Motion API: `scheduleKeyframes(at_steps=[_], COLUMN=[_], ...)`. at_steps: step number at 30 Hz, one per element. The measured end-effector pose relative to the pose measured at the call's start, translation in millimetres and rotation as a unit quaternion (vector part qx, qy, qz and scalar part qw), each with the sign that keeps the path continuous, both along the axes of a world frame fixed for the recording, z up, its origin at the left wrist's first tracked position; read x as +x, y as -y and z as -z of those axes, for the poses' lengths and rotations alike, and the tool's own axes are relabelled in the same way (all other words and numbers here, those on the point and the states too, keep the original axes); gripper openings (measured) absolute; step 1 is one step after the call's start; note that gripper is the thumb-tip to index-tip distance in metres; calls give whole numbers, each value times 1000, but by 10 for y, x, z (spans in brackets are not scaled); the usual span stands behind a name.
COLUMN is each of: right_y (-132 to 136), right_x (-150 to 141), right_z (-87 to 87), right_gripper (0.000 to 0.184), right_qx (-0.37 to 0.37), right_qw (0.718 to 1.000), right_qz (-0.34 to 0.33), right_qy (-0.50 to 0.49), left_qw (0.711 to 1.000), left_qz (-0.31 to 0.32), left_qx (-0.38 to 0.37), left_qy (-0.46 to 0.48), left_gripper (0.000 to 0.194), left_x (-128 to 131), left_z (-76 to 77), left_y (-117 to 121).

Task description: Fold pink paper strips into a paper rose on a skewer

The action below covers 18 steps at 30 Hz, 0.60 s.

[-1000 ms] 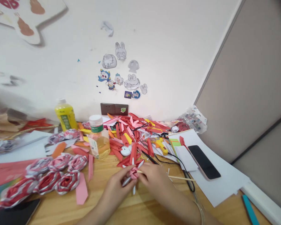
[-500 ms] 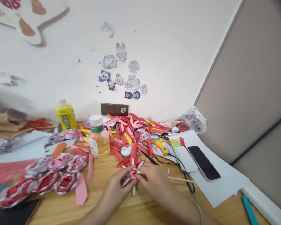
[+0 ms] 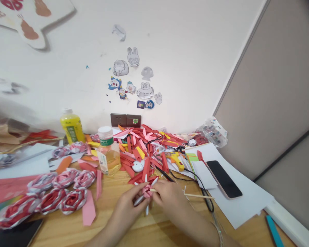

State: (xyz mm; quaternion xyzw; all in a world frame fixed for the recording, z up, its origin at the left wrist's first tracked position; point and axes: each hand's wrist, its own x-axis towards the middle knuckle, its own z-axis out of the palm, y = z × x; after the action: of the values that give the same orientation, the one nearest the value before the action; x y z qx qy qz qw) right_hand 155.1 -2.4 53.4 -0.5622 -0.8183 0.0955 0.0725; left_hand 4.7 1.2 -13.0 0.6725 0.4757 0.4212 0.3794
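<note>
A small pink folded-paper flower (image 3: 147, 191) with narrow white petals radiating from it is between my hands, just above the wooden table (image 3: 113, 199). My left hand (image 3: 130, 202) pinches it from the left side, thumb and fingers closed round its edge. My right hand (image 3: 167, 197) grips a thin wooden stick (image 3: 200, 196), whose near end touches the flower's pink centre. The stick's long end appears to come out behind the right hand; its middle is hidden by the fingers. Just beyond the hands lies a heap of red and pink folded paper strips (image 3: 146, 168).
Twisted red-and-white paper roses (image 3: 73, 200) stand at left beside a dark phone (image 3: 18, 233). Behind are a drink bottle (image 3: 109, 157) and a yellow bottle (image 3: 72, 128). A yellow glue gun (image 3: 179, 161), its cable, white sheets and another phone (image 3: 224, 179) occupy the right.
Very little differs. Both hands keep their place round the flower, and the stick's tip stays at its centre with only a slight shift of the right fingers.
</note>
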Motion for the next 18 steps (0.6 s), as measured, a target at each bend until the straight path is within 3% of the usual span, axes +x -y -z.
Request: scheduleKeyframes(at_steps=[6, 18], right_y=[7, 20], right_x=[20, 44], right_z=[50, 48], right_gripper=[16, 15], right_qx=[26, 8], right_qw=[999, 996], right_qz=[-7, -5], right_qy=[-47, -83], left_qw=[1000, 1000], left_qz=[4, 1], left_qx=[-8, -10], left_qy=[-10, -17], left_gripper=[34, 36], left_x=[-6, -22], left_z=[9, 39], left_y=[-2, -6])
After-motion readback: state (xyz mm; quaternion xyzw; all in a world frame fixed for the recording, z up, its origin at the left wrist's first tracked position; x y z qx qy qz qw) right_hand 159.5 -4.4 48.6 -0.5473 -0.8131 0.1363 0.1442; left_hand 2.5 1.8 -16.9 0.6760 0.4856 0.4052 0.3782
